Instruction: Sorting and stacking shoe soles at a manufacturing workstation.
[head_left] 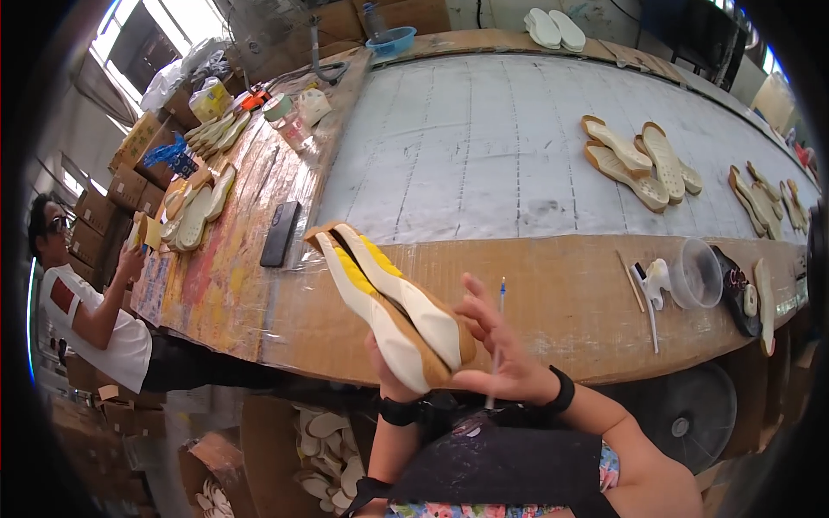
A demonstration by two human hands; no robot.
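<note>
A pair of shoe soles [386, 298], white with yellow patches and tan bottoms, is held up side by side over the near table edge. My left hand [393, 371] is closed around the near end of the pair from below, its fingers partly hidden. Just right of that end is my right hand [509, 350], fingers raised and bent, thumb close to the soles; whether it touches them I cannot tell. A thin clear pen [498, 345] with a blue tip stands nearly upright in this hand.
A phone [281, 234] lies left of the soles. More soles [661, 164] rest on the white sheet at right, near a clear plastic tub [695, 274] and a white-handled brush [649, 298]. A co-worker [95, 298] sits at left. Boxes of soles [328, 457] stand below the table.
</note>
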